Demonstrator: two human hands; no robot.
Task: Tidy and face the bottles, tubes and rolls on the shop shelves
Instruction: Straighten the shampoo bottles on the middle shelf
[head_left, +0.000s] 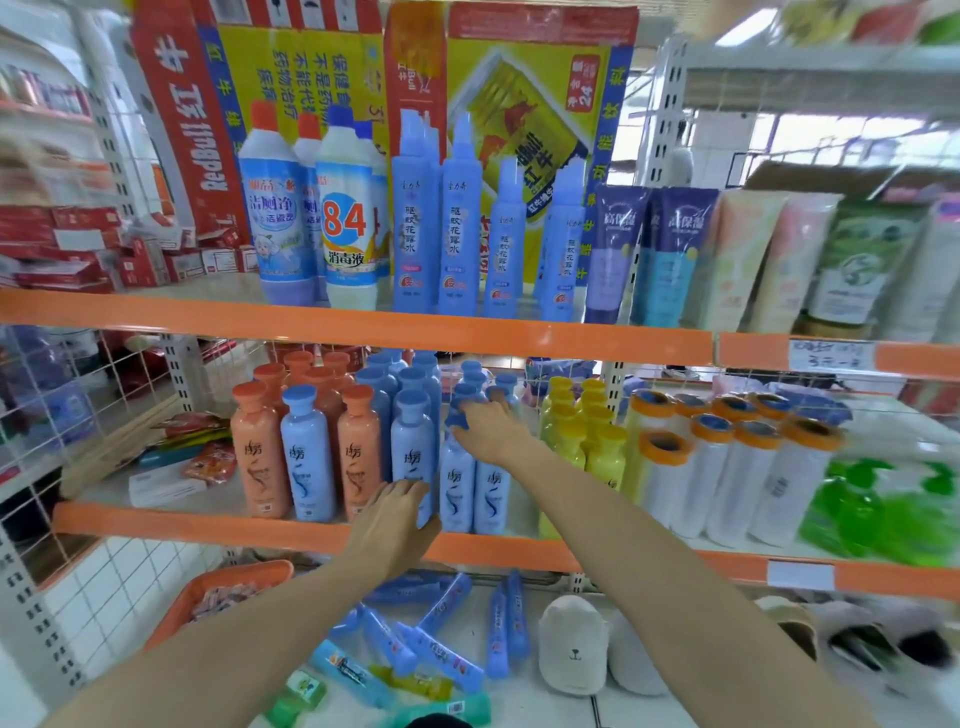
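Orange-capped and blue-capped shampoo bottles (306, 457) stood packed on the middle shelf (260, 527), at about 9 o'clock from the left hand (397, 519). Looked like smooth, rigid plastic, probably full and fairly heavy, top-heavy enough to knock a neighbour over if shoved at the cap. Left hand wrapped fingers round the lower body of a front blue bottle (413, 457) at the shelf's edge, holding it low; a sensible place, since the wide base steers the label round without tipping. At 1 o'clock from that, the right hand (485, 431) reached over the row and closed its fingers on the blue cap (460, 413) of a paler bottle (457, 488); gripping by the cap judged good for lifting straight up, poorer for turning, as glossy plastic may slip. Further toward 3 o'clock stood yellow bottles (587, 441), then upright film rolls (727, 478) with orange cores, judged light and soft-walled, best taken round the middle. At 6 o'clock below, blue tubes (441, 649) lay scattered flat on the bottom shelf, not yet faced; likely light and squashy, best picked by the stiff cap end.
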